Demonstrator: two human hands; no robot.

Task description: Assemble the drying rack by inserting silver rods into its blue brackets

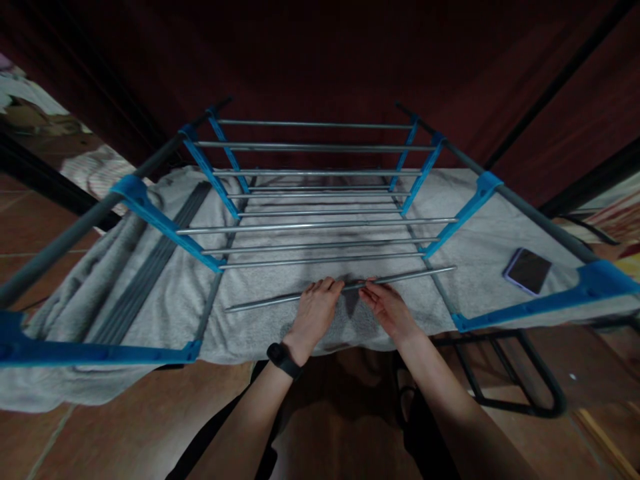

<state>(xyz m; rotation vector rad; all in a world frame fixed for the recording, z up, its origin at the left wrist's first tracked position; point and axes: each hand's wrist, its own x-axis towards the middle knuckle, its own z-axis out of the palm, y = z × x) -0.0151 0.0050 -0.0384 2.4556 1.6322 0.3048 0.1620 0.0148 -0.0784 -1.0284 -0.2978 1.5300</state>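
A loose thin metal rod point(280, 300) lies slantwise across a grey towel point(480, 247). My left hand point(316, 312), with a black watch at the wrist, holds the rod near its middle with curled fingers. My right hand point(387, 308) pinches the same rod just to the right. Above the towel stands a drying rack frame point(320, 223) with blue plastic side brackets and several metal rods fitted crosswise. The grey side tubes run back on both sides.
A phone point(528, 270) lies face up on the towel at the right. A bundle of dark grey tubes point(150, 267) lies on the towel at the left. A black metal frame point(520, 380) sits on the reddish tile floor at the lower right. A dark red wall is behind.
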